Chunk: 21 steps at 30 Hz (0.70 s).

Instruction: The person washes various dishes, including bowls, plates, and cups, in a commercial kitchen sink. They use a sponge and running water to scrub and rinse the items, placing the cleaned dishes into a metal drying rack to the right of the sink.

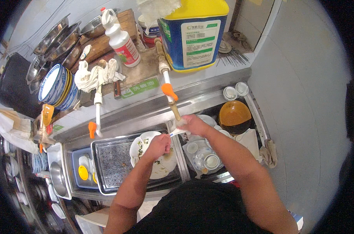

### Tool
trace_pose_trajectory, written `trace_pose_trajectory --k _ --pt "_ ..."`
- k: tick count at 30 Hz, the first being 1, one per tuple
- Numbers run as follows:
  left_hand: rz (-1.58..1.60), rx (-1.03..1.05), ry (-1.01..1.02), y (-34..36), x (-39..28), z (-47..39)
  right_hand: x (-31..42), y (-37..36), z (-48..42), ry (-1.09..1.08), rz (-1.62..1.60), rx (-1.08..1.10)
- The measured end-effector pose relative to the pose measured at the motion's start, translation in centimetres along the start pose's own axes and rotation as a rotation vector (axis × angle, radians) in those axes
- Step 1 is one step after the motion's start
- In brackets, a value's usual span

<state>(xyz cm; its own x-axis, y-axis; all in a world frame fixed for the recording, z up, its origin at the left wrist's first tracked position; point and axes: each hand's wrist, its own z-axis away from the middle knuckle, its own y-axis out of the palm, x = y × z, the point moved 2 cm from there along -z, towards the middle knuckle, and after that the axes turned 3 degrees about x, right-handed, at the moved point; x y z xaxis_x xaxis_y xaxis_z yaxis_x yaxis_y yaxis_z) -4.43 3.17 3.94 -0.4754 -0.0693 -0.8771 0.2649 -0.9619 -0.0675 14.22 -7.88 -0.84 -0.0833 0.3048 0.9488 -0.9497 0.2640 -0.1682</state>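
Note:
My left hand (161, 144) grips one end of a white spoon-like utensil (177, 133) with a blue mark. My right hand (194, 125) closes around its other end, just below the mouth of a tap hose (175, 110). White blur at the right fingers may be running water or a cloth; I cannot tell. Under my left hand a scalloped white plate (162, 171) with green food scraps rests on a perforated metal tray (115, 163). Below my right forearm the sink basin holds a patterned teapot (198, 158), white cups (212, 161) and a brown bowl (234, 114).
A second tap (98, 120) with an orange lever juts out to the left. On the ledge stand a large blue and yellow jug (194, 38), a white bottle (121, 44), stacked bowls (55, 87) and a knife handle (117, 89). A rag (269, 153) hangs over the right rim.

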Motion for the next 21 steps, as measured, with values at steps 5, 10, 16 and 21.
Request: trace_pose_trajectory --k 5,10,16,21 --pt "-0.089 -0.163 0.075 5.5 2.6 -1.1 0.4 5.5 -0.5 0.135 -0.968 -0.585" --pt "0.023 -0.128 0.004 4.8 3.6 -2.9 0.2 8.5 -0.4 0.402 -1.308 -0.325" --pt "0.291 -0.128 -0.111 6.3 1.2 -0.8 2.1 6.0 0.2 0.330 -0.961 -0.570" --pt "0.291 -0.156 -0.169 6.1 3.1 -2.1 -2.4 7.4 -0.3 0.364 -1.216 -0.459"
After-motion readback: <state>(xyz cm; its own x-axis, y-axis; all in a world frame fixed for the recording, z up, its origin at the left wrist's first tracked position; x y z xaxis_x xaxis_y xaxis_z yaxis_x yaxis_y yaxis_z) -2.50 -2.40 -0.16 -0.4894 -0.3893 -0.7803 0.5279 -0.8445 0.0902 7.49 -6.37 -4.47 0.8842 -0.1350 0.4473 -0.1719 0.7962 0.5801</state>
